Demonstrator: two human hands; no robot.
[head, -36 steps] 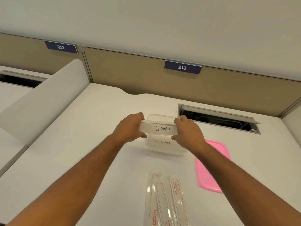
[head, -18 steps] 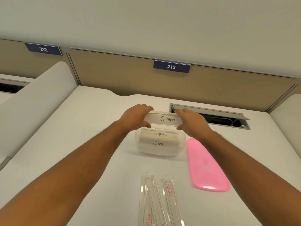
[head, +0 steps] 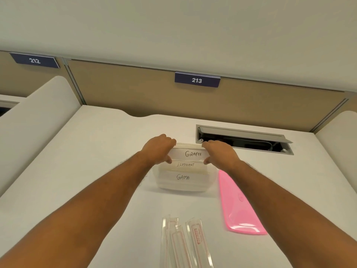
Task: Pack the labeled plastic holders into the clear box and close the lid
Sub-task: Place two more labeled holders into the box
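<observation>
A clear box point(head: 212, 172) stands on the white desk, lid off. Inside it stand holders labelled ELEPHANT point(head: 185, 165) and GAMA point(head: 183, 177). A holder labelled GIRAFEE point(head: 192, 154) is at the far side of the box, behind the other two. My left hand point(head: 157, 149) grips its left end and my right hand point(head: 221, 153) grips its right end. The pink lid point(head: 237, 206) lies flat on the desk to the right of the box. Three clear holders with red-edged labels point(head: 185, 244) lie near the front edge.
An open cable slot point(head: 243, 141) is set in the desk behind and right of the box. A tan partition with sign 213 point(head: 197, 80) runs along the back. White dividers point(head: 34, 120) rise at both sides.
Both hands have carried the GIRAFEE holder away from me and lowered it at the back of the box. The ELEPHANT label came into view.
</observation>
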